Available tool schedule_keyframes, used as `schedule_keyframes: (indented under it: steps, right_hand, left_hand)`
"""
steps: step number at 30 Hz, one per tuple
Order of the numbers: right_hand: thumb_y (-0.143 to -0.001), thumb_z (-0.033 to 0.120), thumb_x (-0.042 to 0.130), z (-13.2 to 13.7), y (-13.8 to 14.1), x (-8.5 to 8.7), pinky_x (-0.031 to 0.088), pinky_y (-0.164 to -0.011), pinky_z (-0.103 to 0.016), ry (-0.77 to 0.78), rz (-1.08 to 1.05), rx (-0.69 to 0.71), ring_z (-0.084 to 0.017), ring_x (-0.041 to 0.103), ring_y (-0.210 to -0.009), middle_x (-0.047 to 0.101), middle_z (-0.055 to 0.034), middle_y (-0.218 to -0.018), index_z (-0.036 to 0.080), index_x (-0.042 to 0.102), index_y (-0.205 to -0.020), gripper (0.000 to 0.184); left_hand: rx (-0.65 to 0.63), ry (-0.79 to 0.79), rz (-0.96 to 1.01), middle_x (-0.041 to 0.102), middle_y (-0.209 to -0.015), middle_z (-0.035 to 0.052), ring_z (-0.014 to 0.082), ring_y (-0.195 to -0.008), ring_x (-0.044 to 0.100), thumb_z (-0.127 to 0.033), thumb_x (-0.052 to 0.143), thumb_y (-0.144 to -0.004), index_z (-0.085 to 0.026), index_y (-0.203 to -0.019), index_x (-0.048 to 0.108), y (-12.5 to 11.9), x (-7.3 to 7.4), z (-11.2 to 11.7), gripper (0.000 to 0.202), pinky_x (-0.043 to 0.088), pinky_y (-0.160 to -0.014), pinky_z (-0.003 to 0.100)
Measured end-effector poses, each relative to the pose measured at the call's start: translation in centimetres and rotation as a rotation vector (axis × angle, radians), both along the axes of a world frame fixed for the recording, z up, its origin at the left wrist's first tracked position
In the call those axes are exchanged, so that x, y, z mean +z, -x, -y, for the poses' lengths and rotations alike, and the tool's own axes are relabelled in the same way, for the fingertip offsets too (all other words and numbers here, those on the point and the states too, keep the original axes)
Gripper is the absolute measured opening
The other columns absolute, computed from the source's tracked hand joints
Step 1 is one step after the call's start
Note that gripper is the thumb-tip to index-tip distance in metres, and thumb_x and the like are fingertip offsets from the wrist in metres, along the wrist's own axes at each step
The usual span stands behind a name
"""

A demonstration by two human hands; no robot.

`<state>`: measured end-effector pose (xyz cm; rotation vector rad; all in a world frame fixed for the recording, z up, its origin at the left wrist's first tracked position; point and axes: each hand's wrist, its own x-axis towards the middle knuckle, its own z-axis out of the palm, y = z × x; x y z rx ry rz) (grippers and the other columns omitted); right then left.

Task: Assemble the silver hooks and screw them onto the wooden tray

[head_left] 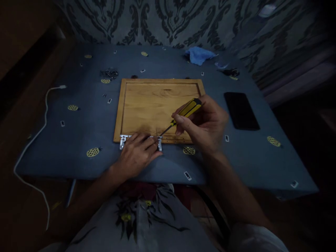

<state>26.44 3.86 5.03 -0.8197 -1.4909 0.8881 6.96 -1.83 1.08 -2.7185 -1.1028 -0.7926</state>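
Observation:
A framed wooden panel [147,105] lies flat on the cloth-covered table. Along its near left edge runs a shiny metal bracket [122,142] with a hooked part at each end; its middle is hidden under my left hand [138,152]. The fingers of that hand hold the bracket down against the panel, with the thumb on the near side. In my right hand [207,122] is a yellow and black screwdriver [189,107], tilted down to the left. Its tip meets the bracket's right end, close to my left fingertips.
To the right lies a black phone [241,111]. A blue cloth [199,55] is at the back. Dark small items [109,73] and tiny screw-like pieces [104,95] lie left of the panel. A white cable [46,115] hangs over the table's left side.

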Motion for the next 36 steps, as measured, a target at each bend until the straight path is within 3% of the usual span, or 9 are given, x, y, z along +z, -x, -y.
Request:
schedule_keyframes:
  steps: [17,21,25,29,36]
  right_hand:
    - [-0.073,0.037,0.091,0.1,0.3,0.1,0.052,-0.038,-0.02,0.036,0.028,0.035,-0.007,0.059,-0.045,0.069,0.0063,-0.074,0.024,0.056,-0.074,0.037]
    - [-0.074,0.038,0.091,0.1,-0.1,0.3,0.054,-0.042,-0.021,0.067,0.039,0.072,-0.008,0.061,-0.05,0.07,0.0045,-0.081,0.024,0.065,-0.085,0.031]
    - [-0.084,0.043,0.082,0.3,-0.6,0.9,0.057,-0.052,-0.022,0.111,0.113,0.142,-0.008,0.065,-0.053,0.072,0.0014,-0.085,0.022,0.074,-0.098,0.026]
    - [-0.083,0.041,0.083,0.5,-0.6,1.2,0.055,-0.05,-0.022,0.097,0.125,0.141,-0.009,0.065,-0.05,0.072,0.0018,-0.078,0.021,0.075,-0.093,0.024]
    - [-0.077,0.041,0.088,0.5,-0.2,0.9,0.054,-0.045,-0.021,0.113,0.052,0.135,-0.007,0.061,-0.047,0.075,0.0017,-0.083,0.021,0.063,-0.078,0.031]
  left_hand:
    - [0.014,-0.001,-0.023,0.079,-0.108,0.0044,0.0216,-0.097,0.071,-0.035,0.061,-0.102,-0.015,-0.102,0.073,0.1,-0.2,0.0,0.024,0.054,-0.085,0.037]
    - [0.01,-0.009,-0.018,0.079,-0.109,0.0039,0.0219,-0.098,0.071,-0.035,0.061,-0.102,-0.015,-0.102,0.073,0.1,-0.1,0.0,0.024,0.054,-0.086,0.037]
    - [0.002,-0.004,-0.003,0.079,-0.107,0.0038,0.0221,-0.097,0.07,-0.035,0.061,-0.101,-0.014,-0.101,0.072,0.1,0.0,-0.1,0.024,0.054,-0.084,0.037]
    - [-0.002,0.0,-0.005,0.079,-0.105,0.004,0.0223,-0.094,0.071,-0.033,0.063,-0.101,-0.013,-0.101,0.072,0.1,0.2,-0.1,0.022,0.053,-0.082,0.037]
    - [0.008,-0.014,-0.004,0.079,-0.105,0.0035,0.0229,-0.096,0.071,-0.034,0.065,-0.099,-0.014,-0.101,0.073,0.1,0.0,-0.1,0.022,0.053,-0.084,0.038]
